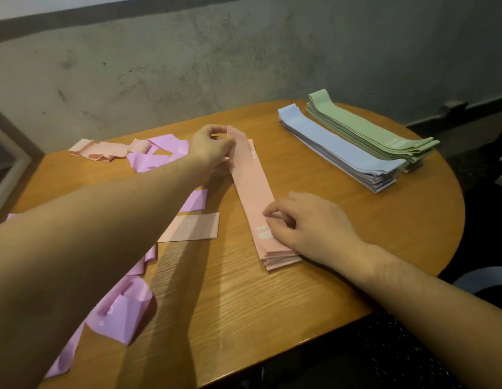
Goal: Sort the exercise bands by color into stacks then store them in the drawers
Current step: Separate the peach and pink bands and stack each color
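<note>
A stack of peach bands (254, 197) lies in the middle of the round wooden table (342, 220). My left hand (212, 148) pinches the far end of the top peach band, which is lifted a little. My right hand (308, 223) pinches the same band near its close end, resting on the stack. A blue stack (337, 148) and a green stack (367, 130) lie side by side at the back right. Loose purple bands (157, 155) and loose peach bands (101, 151) are scattered at the left. One more peach band (192, 227) lies flat under my left forearm.
More purple bands (119, 310) trail along the table's near left edge. A grey concrete wall (216, 66) stands right behind the table. Dark floor shows to the right and below the table's rim.
</note>
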The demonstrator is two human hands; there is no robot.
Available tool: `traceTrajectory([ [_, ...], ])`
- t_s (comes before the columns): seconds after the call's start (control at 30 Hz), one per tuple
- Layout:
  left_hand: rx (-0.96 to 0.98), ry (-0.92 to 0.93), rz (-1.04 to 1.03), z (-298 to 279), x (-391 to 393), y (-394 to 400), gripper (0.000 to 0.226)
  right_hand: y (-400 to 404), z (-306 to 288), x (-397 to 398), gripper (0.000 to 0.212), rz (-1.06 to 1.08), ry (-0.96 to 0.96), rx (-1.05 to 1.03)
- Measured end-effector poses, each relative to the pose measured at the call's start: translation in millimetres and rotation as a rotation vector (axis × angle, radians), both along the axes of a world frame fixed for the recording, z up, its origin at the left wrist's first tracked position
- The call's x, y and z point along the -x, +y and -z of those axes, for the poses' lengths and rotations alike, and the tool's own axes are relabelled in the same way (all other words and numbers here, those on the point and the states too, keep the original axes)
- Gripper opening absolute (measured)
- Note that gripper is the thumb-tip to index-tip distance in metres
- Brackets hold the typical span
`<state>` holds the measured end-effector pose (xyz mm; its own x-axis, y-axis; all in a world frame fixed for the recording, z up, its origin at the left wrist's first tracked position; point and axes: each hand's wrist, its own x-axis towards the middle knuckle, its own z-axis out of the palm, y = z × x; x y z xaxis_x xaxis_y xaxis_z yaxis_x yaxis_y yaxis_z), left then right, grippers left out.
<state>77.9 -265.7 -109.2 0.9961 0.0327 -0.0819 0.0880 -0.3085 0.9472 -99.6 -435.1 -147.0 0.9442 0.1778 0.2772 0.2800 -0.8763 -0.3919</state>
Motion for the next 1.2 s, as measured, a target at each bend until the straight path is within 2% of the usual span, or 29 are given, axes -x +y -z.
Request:
traceTrajectory([
  [0.07,0.001,-0.023,0.027,1.7,-0.6,0.5,0.028,-3.5,5.8,-1.8,0.024,-0.035,-0.06,-0.004],
  [0.23,0.074,-0.044,0.077,11.8,-3.3,-0.7,0.03,-5.3,9.9,-4.9,0.031,-0.095,-0.01,-0.1],
  [0.47,-0.167,-0.102,-0.007,17.2,-7.2,7.0,0.041,-8.0,10.9,-9.4,0.022,-0.092,0.055,-0.167],
  [0.57,-0.187,-0.123,-0.004,11.2,-0.5,17.5,0.034,-9.0,8.4,-11.8,0.017,-0.088,0.102,-0.215],
  [0.63,-0.246,-0.203,0.023,10.4,6.3,27.8,0.027,-8.2,3.8,-13.3,0.015,-0.07,0.111,-0.255],
  [0.7,-0.324,-0.284,0.07,9.6,16.2,40.7,0.021,-5.7,-3.4,-14.2,0.014,-0.039,0.097,-0.265],
  [0.8,-0.361,-0.304,0.187,8.9,34.9,64.6,0.015,4.9,-17.3,-15.1,0.015,-0.055,0.107,-0.245],
  [0.9,-0.419,-0.352,0.3,8.0,56.9,92.2,0.016,25.0,-28.3,-16.3,0.02,-0.081,0.134,-0.246],
  [1.0,-0.446,-0.434,0.324,7.0,81.0,124.0,0.024,51.0,-32.4,-17.6,0.022,-0.122,0.132,-0.291],
  [1.07,-0.51,-0.461,0.336,8.3,96.6,147.9,0.011,68.5,-32.6,-18.5,0.023,-0.15,0.158,-0.322],
  [1.2,-0.71,-0.522,0.316,13.7,123.4,197.8,0.04,103.2,-31.7,-19.9,0.026,-0.213,0.214,-0.307],
])
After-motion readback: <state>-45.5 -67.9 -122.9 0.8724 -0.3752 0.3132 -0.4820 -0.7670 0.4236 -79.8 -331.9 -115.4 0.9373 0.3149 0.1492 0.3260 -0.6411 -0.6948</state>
